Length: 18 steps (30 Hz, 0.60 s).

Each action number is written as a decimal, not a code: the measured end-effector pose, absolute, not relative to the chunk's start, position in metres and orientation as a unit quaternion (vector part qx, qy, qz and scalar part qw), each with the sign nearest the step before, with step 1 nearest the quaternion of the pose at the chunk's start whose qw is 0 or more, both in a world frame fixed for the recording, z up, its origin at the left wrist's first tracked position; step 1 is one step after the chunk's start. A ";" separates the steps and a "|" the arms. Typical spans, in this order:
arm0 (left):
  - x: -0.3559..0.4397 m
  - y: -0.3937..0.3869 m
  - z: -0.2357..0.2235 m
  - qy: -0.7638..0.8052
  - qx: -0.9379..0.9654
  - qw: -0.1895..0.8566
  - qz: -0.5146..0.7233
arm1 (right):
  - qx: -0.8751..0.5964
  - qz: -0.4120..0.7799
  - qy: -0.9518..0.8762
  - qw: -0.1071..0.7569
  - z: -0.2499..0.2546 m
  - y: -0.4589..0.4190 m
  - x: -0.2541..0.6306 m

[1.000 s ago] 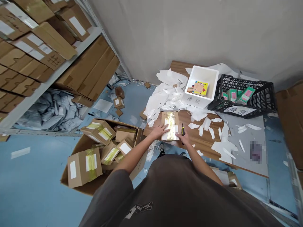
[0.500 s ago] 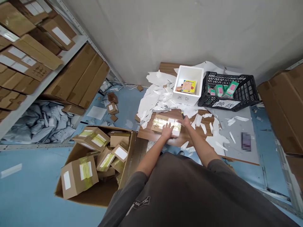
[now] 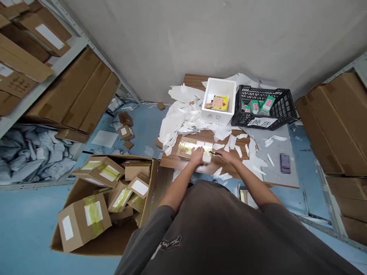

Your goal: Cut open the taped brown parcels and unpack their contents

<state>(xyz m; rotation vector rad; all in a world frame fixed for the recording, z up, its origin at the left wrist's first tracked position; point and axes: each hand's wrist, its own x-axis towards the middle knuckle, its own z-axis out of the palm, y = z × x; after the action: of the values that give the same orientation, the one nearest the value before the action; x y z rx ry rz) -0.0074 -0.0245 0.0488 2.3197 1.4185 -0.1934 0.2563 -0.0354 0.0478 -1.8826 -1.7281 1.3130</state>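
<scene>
A flat brown parcel (image 3: 187, 148) with yellow tape and a white label lies crosswise on the wooden board (image 3: 183, 162). My left hand (image 3: 197, 156) rests flat on the parcel's right part, fingers stretched out. My right hand (image 3: 228, 156) is closed round a small yellow and black cutter (image 3: 214, 153), whose tip points at the parcel's right end. Torn white paper scraps (image 3: 183, 118) lie all around the parcel.
Behind the parcel stand a white foam box (image 3: 218, 116) with colourful items and a black crate (image 3: 282, 110) with green and pink packets. A large open carton (image 3: 155, 191) of taped parcels sits at the left. Shelves of cartons (image 3: 71, 91) flank the left, stacked cartons (image 3: 335, 126) the right.
The parcel has been turned from lengthwise to crosswise. My right hand with the cutter came from the parcel's far corner down to its right end. The camera view shifted.
</scene>
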 end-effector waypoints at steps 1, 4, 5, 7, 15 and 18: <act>-0.007 -0.024 0.049 0.511 0.833 0.203 -0.069 | -0.643 0.464 -0.596 0.127 0.050 -0.031 0.259; -0.006 -0.019 0.050 0.504 0.836 0.200 -0.084 | -0.637 0.522 -0.552 0.130 0.052 -0.027 0.259; -0.006 -0.017 0.049 0.499 0.837 0.204 -0.095 | -0.642 0.540 -0.526 0.141 0.052 -0.030 0.256; -0.006 -0.014 0.048 0.490 0.838 0.213 -0.113 | -0.643 0.581 -0.475 0.152 0.049 -0.044 0.248; -0.026 -0.004 0.045 0.487 0.833 0.254 -0.064 | -0.613 0.654 -0.414 0.157 0.041 -0.115 0.254; -0.032 0.017 0.044 0.503 0.827 0.244 -0.054 | -0.643 0.629 -0.395 0.186 0.046 -0.124 0.257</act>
<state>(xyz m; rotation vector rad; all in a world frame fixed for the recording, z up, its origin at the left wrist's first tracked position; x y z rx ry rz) -0.0319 0.0166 0.0442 2.2590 1.3737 -0.1487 0.2574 -0.1244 0.0459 -1.8102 -1.1135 1.7716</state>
